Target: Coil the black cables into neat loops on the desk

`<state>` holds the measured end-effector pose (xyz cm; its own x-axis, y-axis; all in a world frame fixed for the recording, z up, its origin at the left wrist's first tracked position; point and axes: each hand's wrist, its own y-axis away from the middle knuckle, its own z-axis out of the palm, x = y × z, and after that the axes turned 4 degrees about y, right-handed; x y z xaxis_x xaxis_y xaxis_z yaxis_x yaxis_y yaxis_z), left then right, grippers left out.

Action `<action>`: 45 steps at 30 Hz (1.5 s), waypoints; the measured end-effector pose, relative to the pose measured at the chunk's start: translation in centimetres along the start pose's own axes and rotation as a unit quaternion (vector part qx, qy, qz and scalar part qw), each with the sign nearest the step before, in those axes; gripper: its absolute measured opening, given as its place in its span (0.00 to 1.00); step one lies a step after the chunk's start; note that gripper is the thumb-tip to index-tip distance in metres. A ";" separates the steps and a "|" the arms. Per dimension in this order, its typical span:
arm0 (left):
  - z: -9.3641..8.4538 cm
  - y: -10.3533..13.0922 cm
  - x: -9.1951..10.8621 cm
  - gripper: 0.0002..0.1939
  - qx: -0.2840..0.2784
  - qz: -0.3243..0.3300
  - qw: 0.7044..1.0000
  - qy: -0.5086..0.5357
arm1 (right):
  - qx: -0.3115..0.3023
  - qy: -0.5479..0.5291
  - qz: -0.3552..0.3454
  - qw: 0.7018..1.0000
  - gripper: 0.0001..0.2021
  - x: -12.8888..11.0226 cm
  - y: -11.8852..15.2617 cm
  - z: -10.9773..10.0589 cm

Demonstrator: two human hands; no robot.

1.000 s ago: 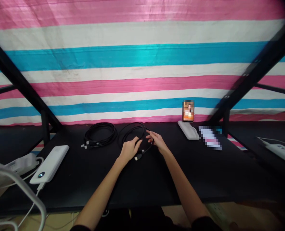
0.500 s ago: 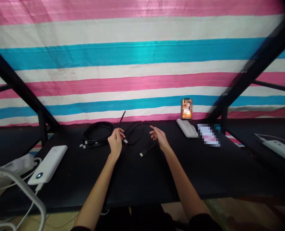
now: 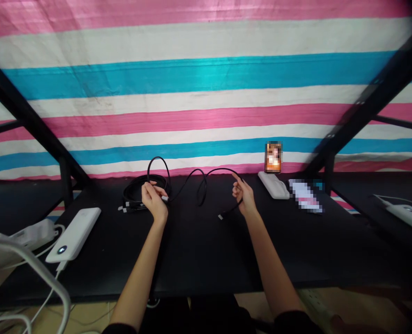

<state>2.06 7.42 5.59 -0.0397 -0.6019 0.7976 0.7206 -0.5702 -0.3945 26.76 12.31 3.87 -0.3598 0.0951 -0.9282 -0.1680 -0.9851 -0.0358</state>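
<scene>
A thin black USB cable [image 3: 224,169] runs loosely between my two hands, looping once in the middle. Near one end, my left hand [image 3: 154,198] is closed on it, with a light-coloured plug showing beside the fingers and a small arc of cable rising above. My right hand [image 3: 244,195] grips the cable near its other end, where a USB plug [image 3: 221,216] hangs down to the left. Behind my left hand lies a coil of black cable [image 3: 127,187] with several pale plugs at its lower left, partly hidden by that hand.
A white power bank [image 3: 82,227] with a cord lies at left, near a white power strip [image 3: 35,235]. At the back right stand a phone [image 3: 273,157], its white stand [image 3: 273,186] and a blurred packet [image 3: 305,195]. Another white device [image 3: 409,215] sits far right.
My hands have moved apart, left hand leftward and right hand rightward, stretching the cable between them. The cable end above my left hand now bends into an arc.
</scene>
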 end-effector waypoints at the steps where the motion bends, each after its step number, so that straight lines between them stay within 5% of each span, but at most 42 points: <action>1: 0.0 0.0 0.0 0.16 -0.002 0.001 1.000 -0.004 | 0.003 -0.009 0.008 1.000 0.20 -0.1 0.0 -0.1; 8: 0.3 0.6 0.2 0.17 -0.099 -0.028 0.994 -0.031 | -0.014 -0.043 0.038 0.998 0.17 -0.3 0.1 -0.1; 15: 0.0 0.3 -0.3 0.21 -0.116 -0.082 0.990 -0.001 | -0.013 -0.043 0.010 0.999 0.18 -0.7 0.1 -0.6; 21: 0.2 0.7 -0.3 0.18 -0.218 -0.125 0.968 0.025 | -0.023 -0.058 0.032 0.998 0.19 -0.6 0.3 -0.1; 31: 0.5 1.7 -1.7 0.15 -0.339 -0.010 0.936 -0.089 | -0.035 0.020 0.048 0.998 0.26 0.3 0.5 0.7; 37: 0.8 3.1 -2.4 0.18 -0.354 0.004 0.930 -0.098 | -0.133 0.096 0.059 0.985 0.25 1.1 1.1 1.4; 45: 1.2 4.9 -1.6 0.20 -0.464 0.013 0.880 -0.102 | -0.220 0.113 0.064 0.967 0.24 1.4 1.8 2.0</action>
<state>6.50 6.24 2.87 0.1623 -0.5618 0.8112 -0.1607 -0.8262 -0.5400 24.12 10.92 3.28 -0.1332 -0.0173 -0.9909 0.2889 -0.9571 -0.0221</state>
